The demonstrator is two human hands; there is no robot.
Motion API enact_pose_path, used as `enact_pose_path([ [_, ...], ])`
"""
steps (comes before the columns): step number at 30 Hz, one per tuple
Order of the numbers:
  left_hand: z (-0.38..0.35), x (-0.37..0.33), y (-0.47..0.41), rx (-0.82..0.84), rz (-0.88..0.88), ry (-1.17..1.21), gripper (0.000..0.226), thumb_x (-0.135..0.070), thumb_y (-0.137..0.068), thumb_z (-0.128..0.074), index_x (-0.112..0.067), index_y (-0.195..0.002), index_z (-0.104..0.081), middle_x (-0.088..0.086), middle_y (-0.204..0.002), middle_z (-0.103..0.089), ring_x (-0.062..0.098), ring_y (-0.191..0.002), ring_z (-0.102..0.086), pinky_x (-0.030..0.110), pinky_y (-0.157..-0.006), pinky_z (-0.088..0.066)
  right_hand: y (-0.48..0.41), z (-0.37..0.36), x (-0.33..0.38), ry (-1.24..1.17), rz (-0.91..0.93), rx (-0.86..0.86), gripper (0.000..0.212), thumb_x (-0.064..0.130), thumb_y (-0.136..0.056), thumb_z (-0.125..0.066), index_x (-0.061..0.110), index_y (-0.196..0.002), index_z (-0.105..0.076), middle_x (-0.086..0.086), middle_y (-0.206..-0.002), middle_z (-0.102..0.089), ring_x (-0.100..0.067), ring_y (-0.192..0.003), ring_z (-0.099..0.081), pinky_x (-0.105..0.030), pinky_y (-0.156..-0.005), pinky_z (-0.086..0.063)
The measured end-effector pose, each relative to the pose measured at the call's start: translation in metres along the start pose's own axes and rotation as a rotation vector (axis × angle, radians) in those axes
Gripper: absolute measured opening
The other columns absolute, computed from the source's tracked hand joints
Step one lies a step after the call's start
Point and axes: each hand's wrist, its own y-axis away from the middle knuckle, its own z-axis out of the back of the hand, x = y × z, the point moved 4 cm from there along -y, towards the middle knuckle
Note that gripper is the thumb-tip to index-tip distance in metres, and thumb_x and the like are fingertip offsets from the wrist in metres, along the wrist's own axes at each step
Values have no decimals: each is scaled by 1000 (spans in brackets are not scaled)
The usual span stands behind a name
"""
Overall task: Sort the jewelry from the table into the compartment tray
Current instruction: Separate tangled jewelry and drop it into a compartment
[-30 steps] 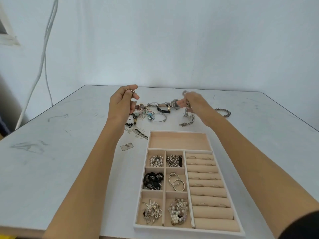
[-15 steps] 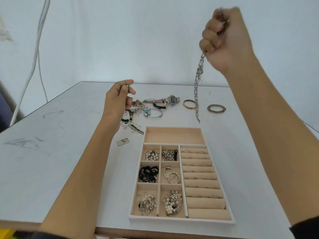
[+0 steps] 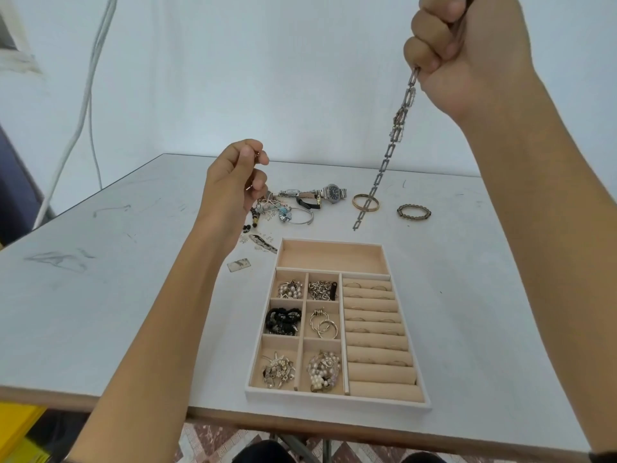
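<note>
right grip (image 3: 467, 51): my fist, clamped on the chain (image 3: 390, 142) at its top end. The rest hangs below, its tail low by the bangle (image 3: 365, 202); contact unclear.
left grip (image 3: 233, 185): thumb and forefinger pinching a small piece (image 3: 257, 156), type unclear.
tray (image 3: 334, 399): below the chain, nearer me; far long bay bare.
risk: a swinging tail snags the bangle, or drapes over the tray wall if I lower fast.

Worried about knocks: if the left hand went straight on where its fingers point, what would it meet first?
Probably the loose jewelry pile just beyond the left hand; depth is unclear.
</note>
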Motion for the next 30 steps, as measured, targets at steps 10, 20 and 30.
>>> enact_pose_path([
  [10, -26, -14, 77, 214, 157, 285, 24, -22, -101, -34, -14, -83, -49, -4, -68, -40, 8, -53, -29, 20, -53, -31, 24, 6, 11, -10, -14, -10, 39, 13, -100, -25, 17, -61, -28, 6, -53, -31, -9, -43, -14, -22, -43, -19],
  [20, -14, 2, 137, 314, 227, 59, 23, -25, -99, -42, -11, -82, -51, -2, -69, -40, 11, -53, -31, 19, -56, -34, 49, 5, 18, -89, -23, 18, 48, 7, -97, -24, 18, -52, -36, 6, -52, -31, -10, -43, -15, -22, -43, -21],
  [30, -9, 0, 156, 422, 123, -301, 25, -20, -99, -41, -9, -106, -62, 5, -79, -59, 14, -83, -63, 19, -81, -47, 54, -2, 22, -85, 23, 8, 28, -3, -75, -35, 18, -57, -28, 6, -52, -25, -10, -42, -17, -22, -42, -21],
])
